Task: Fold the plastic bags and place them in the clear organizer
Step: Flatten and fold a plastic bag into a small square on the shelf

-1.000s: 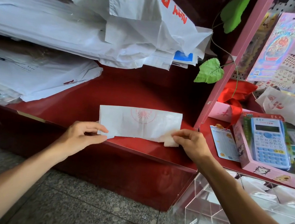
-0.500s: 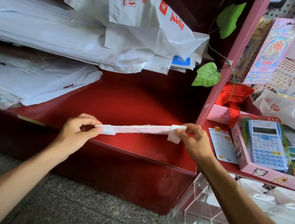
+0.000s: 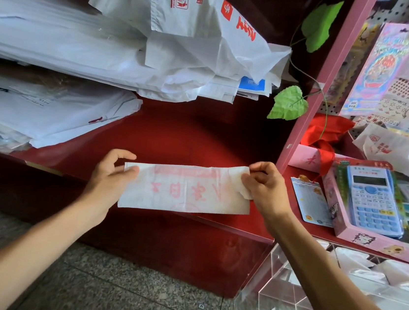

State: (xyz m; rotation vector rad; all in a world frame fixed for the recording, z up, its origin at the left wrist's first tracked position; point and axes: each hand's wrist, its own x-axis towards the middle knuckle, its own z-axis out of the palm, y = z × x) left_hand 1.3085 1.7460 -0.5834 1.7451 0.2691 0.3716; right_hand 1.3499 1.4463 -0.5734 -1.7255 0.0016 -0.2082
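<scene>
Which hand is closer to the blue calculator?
The right hand. It pinches the right end of the folded bag, a short way left of the calculator. The left hand holds the bag's far left end, much farther away.

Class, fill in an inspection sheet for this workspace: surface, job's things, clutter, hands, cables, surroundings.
Surface: red shelf, bare in the middle.
Job's things: folded bag, a white strip with red print, held flat above the shelf's front edge; clear organizer lower right, folded bags inside.
Clutter: bag stacks at the back left; boxed calculator on the right.
Hands: left hand pinches the strip's left end; right hand pinches its right end.
Cables: nothing seen.
Surroundings: pink shelving post, green leaves, stone floor.
</scene>
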